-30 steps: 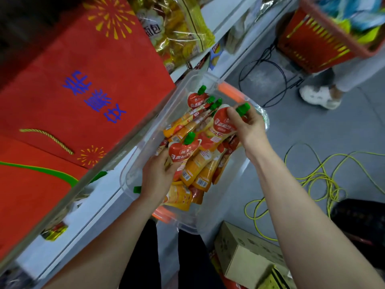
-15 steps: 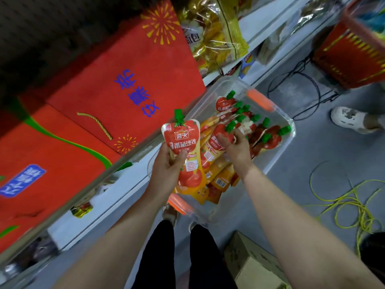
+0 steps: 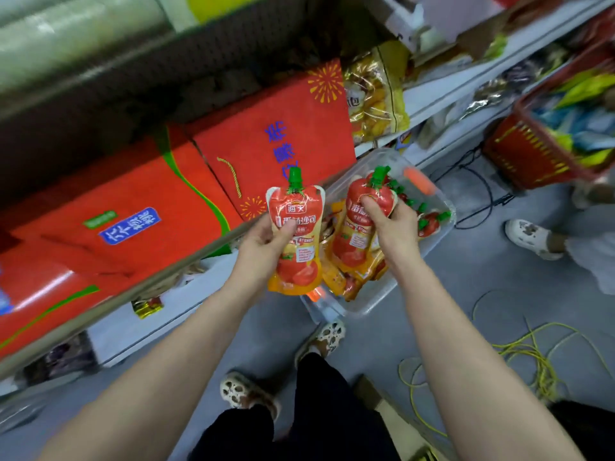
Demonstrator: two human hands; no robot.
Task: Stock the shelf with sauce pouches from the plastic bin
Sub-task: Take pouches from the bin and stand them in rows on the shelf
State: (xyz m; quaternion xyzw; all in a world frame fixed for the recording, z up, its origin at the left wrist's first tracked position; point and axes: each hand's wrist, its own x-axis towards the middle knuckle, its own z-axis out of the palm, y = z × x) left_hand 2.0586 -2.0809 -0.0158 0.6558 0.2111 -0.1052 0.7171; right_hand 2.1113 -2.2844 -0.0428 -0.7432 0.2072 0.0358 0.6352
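The shelf (image 3: pixel 159 271) is packed to its front edge with red gift boxes (image 3: pixel 273 134), so a pouch pushed in there would likely slide back off. The left hand (image 3: pixel 263 242) holds a sauce pouch (image 3: pixel 296 227) upright before that edge, thumb across its face, fingers curled behind. The right hand (image 3: pixel 391 227) grips a second pouch (image 3: pixel 357 221) near its neck, above the plastic bin (image 3: pixel 442 207), where more lie toward the far-right corner. So high a hold could let the heavy body swing or slip. A yellow cable (image 3: pixel 525 354) loops on the floor, a trip risk.
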